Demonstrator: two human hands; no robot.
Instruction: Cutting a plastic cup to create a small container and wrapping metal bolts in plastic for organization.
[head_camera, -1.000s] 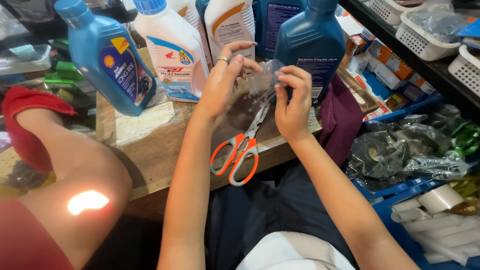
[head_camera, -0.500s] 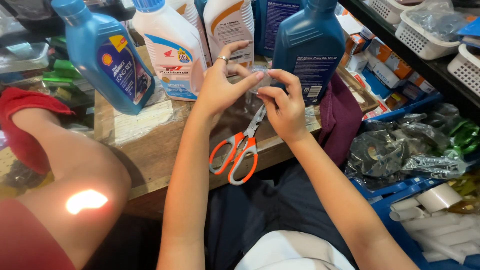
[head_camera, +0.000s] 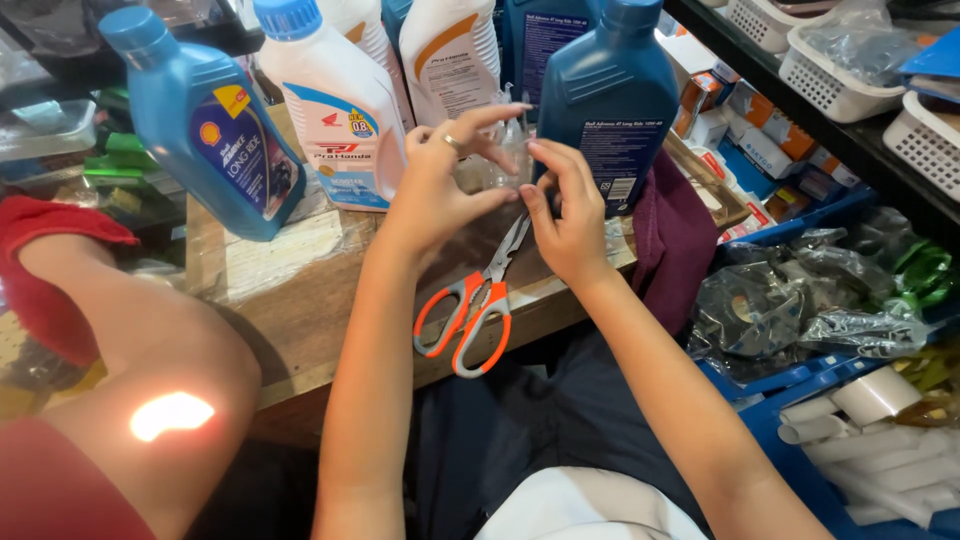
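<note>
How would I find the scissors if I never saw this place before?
Look at the wooden table crowded with big oil bottles. Near its front edge, just below the left hand and the right hand, lie the scissors. They are the only thing there with bright orange loop handles.

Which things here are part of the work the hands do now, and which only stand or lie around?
In use:
- left hand and right hand, both pinching a small clear plastic piece

Around:
- orange-handled scissors, untouched on the wooden table
- blue and white bottles
- white baskets
</note>
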